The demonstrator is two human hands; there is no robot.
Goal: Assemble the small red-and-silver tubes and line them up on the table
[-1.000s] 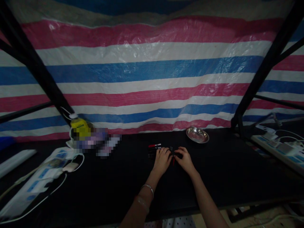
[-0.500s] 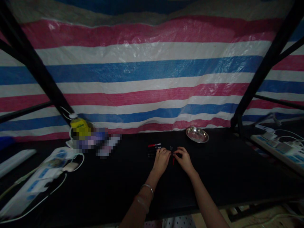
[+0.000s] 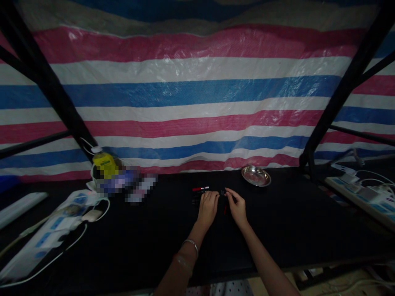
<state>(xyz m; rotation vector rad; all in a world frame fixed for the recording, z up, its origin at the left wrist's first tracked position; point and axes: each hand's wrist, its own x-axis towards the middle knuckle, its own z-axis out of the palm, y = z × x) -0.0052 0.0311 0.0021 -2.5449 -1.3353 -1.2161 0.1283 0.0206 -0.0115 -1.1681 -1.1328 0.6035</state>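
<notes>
My left hand (image 3: 208, 209) is over the black table, its fingers closed and bent at the tips. What they hold, if anything, is too small and dark to make out. Just to the right, my right hand (image 3: 237, 207) has thumb and index finger in a pinch, its contents also unclear. A tiny dark piece with pale glints (image 3: 222, 192) is between the fingertips. Below it, beside my right hand, shows a thin red piece (image 3: 225, 210). A slim red tube with a silver end (image 3: 200, 189) lies behind my left hand, with darker slim pieces partly hidden next to it.
A shiny metal dish (image 3: 256, 175) stands at the back right of the black tabletop (image 3: 148, 238). Leftward are a yellow bottle (image 3: 105, 163), blurred-out items and a white power strip (image 3: 52, 234) with cables. Striped sheeting (image 3: 197, 94) hangs behind, between black frame posts.
My hands have drawn slightly apart, the left shifting a little leftward. My right fingertips have moved up a little beside the small dark piece.
</notes>
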